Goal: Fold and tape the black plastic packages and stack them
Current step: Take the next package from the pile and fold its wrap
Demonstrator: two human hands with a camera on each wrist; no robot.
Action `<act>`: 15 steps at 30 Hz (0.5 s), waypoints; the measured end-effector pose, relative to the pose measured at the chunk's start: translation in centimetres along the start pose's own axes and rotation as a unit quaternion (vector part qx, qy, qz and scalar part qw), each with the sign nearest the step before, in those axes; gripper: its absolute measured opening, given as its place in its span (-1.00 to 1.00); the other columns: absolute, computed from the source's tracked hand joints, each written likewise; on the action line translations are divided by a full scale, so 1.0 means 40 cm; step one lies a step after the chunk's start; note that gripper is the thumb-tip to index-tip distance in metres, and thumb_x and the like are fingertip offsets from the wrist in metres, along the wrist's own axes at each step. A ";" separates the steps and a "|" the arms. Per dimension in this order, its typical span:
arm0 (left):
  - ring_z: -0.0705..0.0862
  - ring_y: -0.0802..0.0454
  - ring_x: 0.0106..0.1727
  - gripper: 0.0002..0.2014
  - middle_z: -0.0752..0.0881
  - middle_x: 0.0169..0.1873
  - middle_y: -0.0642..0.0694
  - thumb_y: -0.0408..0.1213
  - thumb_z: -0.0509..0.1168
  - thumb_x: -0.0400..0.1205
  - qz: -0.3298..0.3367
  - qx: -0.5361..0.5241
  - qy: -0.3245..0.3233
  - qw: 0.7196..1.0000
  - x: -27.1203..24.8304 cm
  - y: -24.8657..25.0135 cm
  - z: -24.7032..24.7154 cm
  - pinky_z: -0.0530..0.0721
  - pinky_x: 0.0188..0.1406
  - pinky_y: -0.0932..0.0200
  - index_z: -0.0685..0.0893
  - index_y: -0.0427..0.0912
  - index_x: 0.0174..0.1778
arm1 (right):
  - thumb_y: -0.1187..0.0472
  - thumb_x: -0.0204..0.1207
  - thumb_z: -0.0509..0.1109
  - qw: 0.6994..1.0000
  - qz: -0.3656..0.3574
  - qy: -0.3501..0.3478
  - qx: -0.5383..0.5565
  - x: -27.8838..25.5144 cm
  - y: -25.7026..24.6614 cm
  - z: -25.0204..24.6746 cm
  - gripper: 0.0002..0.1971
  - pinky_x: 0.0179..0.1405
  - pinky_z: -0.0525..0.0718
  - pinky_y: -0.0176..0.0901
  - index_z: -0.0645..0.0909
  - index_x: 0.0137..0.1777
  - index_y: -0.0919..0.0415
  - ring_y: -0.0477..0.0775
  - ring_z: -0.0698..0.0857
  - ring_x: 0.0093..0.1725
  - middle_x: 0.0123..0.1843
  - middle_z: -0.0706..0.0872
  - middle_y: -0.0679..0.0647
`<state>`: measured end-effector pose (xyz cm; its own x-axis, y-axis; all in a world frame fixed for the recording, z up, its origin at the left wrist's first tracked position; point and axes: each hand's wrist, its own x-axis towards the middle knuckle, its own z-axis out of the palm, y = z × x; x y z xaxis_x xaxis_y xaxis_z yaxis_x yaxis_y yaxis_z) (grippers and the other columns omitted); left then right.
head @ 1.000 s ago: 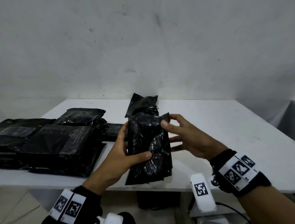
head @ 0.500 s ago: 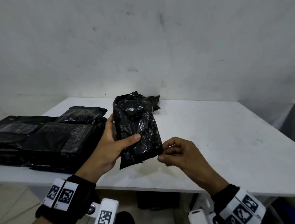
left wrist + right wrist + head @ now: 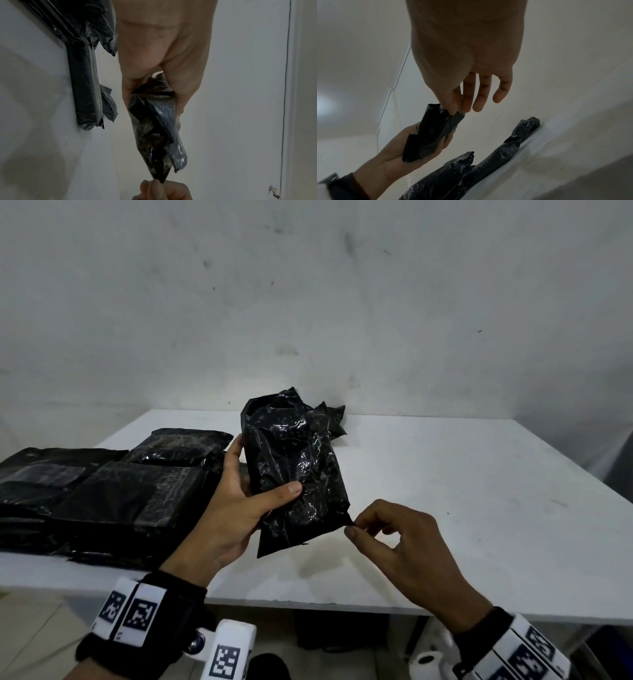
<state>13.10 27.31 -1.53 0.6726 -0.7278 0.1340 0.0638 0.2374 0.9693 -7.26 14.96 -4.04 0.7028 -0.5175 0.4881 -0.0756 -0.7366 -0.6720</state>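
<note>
A white table [image 3: 445,491] stands against a pale grey wall [image 3: 308,302]. The wall has small dark marks and scuffs on it. A soft bright patch lies on the table near the wall. Under the table, a light tiled floor [image 3: 30,631] shows at the left.

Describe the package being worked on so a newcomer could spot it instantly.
Above the near edge of the white table, right of the flat stack of black packages, is the crumpled black package. Unlike the others, it is lifted, gripped by the left hand, its corner pinched by the right hand.
</note>
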 end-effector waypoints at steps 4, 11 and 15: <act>0.82 0.05 0.20 0.08 0.81 0.18 0.04 -0.42 0.60 0.26 0.003 -0.001 -0.001 1.000 0.001 0.000 0.001 0.80 0.10 0.06 0.29 0.30 0.65 | 0.03 0.50 0.60 0.997 0.039 -0.011 0.073 0.003 -0.011 -0.008 -0.83 0.08 0.70 -0.19 0.71 0.04 -0.15 -0.14 0.77 0.02 0.04 0.79 -0.30; 0.81 0.02 0.21 0.04 0.79 0.24 -0.03 -0.41 0.59 0.26 0.009 -0.008 0.014 1.000 0.001 0.006 0.007 0.81 0.06 0.08 0.33 0.25 0.63 | 0.13 0.54 0.56 0.999 -0.012 0.037 -0.003 -0.001 0.012 0.014 -0.90 -0.03 0.59 -0.35 0.71 -0.16 -0.06 -0.09 0.74 -0.08 -0.20 0.77 -0.23; 0.82 0.00 0.19 0.00 0.77 0.27 -0.07 -0.46 0.57 0.27 0.029 -0.030 0.042 0.998 0.008 0.020 -0.016 0.84 -0.03 0.12 0.36 0.19 0.62 | 0.13 0.55 0.56 0.998 0.030 0.043 0.044 -0.011 0.023 0.005 -0.91 0.01 0.66 -0.24 0.69 -0.11 -0.04 -0.07 0.77 -0.05 -0.10 0.80 -0.19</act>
<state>13.83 27.69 -0.84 0.7360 -0.6553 0.1700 0.0654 0.3188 0.9456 -7.50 14.58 -4.97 0.6353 -0.5974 0.4894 -0.0504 -0.6644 -0.7457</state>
